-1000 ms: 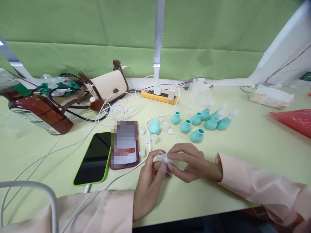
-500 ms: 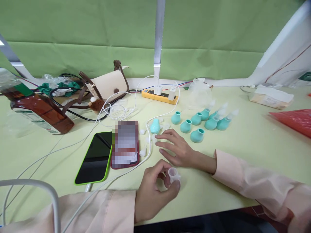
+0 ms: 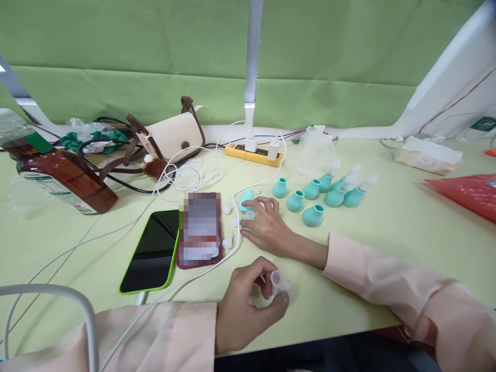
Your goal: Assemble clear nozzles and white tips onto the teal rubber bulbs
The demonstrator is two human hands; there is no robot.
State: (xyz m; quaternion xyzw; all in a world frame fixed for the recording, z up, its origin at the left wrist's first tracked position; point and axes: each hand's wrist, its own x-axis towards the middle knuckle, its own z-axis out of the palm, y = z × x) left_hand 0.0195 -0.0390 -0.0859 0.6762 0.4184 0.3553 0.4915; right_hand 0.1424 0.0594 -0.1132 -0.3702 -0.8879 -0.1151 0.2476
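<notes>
My left hand pinches a small translucent plastic fitting between thumb and forefinger, its round opening facing up. Further out, my right hand reaches low over the table with its fingers apart. Its fingertips are at a loose translucent fitting and a turquoise rubber bulb, which they partly hide. Whether they touch either one I cannot tell. More clear fittings lie just left of that hand. Several turquoise bulbs stand to its right, the rear ones topped with clear tips.
Left of my hands lie a black-screened phone in a green case and a red-cased phone. A white cable runs between them and my hands. Behind are a yellow power strip, a handbag and a tilted bottle.
My right hand has moved left and slightly away from me, its forefinger now over the nearby bulb. My left hand keeps its fitting almost in place, slightly turned.
</notes>
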